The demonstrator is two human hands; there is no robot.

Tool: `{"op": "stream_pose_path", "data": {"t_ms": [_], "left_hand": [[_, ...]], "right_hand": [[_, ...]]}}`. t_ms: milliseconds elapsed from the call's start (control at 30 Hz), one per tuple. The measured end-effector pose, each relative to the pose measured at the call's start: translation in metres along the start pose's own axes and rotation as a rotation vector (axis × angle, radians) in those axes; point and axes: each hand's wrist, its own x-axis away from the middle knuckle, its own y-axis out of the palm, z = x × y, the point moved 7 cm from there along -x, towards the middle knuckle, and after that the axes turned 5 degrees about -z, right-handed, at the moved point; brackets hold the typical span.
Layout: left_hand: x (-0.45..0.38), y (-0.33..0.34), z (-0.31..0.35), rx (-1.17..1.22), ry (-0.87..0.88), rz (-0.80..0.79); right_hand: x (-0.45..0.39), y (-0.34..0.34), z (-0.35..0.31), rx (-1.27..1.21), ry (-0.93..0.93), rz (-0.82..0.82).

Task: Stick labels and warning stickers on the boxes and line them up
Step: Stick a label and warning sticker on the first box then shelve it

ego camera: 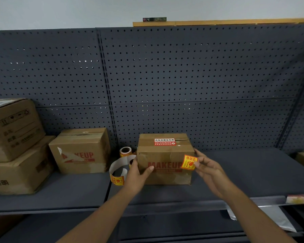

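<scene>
A brown cardboard box printed MAKEUP stands on the dark shelf, with a red and white label stuck on its top. My left hand holds the box's left front corner, thumb across the front face. My right hand pinches a yellow and red warning sticker at the upper right of the box's front face. Whether the sticker touches the cardboard, I cannot tell.
A second MAKEUP box sits to the left, with two larger stacked boxes at the far left. Sticker rolls and a loose strip of backing paper lie between the boxes. A perforated back panel closes the shelf behind.
</scene>
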Motion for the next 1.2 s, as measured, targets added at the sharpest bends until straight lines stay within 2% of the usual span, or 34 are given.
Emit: {"op": "stream_pose_path", "data": {"t_ms": [167, 367, 500, 667, 800, 933, 1067, 1133, 1200], "left_hand": [[-0.003, -0.005, 0.009, -0.012, 0.062, 0.066], [-0.017, -0.012, 0.021, -0.136, 0.087, 0.105], [-0.03, -0.021, 0.032, -0.205, -0.042, 0.11], [-0.033, -0.019, 0.02, -0.08, -0.341, -0.013], [-0.033, -0.017, 0.005, -0.07, -0.442, -0.023], [-0.037, -0.016, 0.007, -0.005, -0.459, -0.009], [-0.041, -0.016, 0.011, -0.079, -0.436, 0.017], [-0.039, -0.019, 0.017, -0.184, -0.39, 0.046], [-0.035, -0.024, 0.035, -0.396, -0.256, 0.095]], "right_hand": [[-0.006, 0.007, -0.006, -0.012, -0.019, -0.014], [-0.026, -0.002, -0.032, 0.124, 0.09, 0.116], [-0.042, -0.005, -0.051, 0.129, 0.163, 0.143], [-0.061, -0.014, -0.035, 0.146, 0.325, 0.218], [-0.07, -0.01, -0.014, 0.191, 0.446, 0.24], [-0.074, -0.01, -0.006, 0.216, 0.461, 0.265], [-0.067, -0.013, -0.003, 0.17, 0.512, 0.269], [-0.067, -0.017, -0.004, 0.16, 0.47, 0.296], [-0.066, -0.02, -0.013, 0.189, 0.384, 0.327]]}}
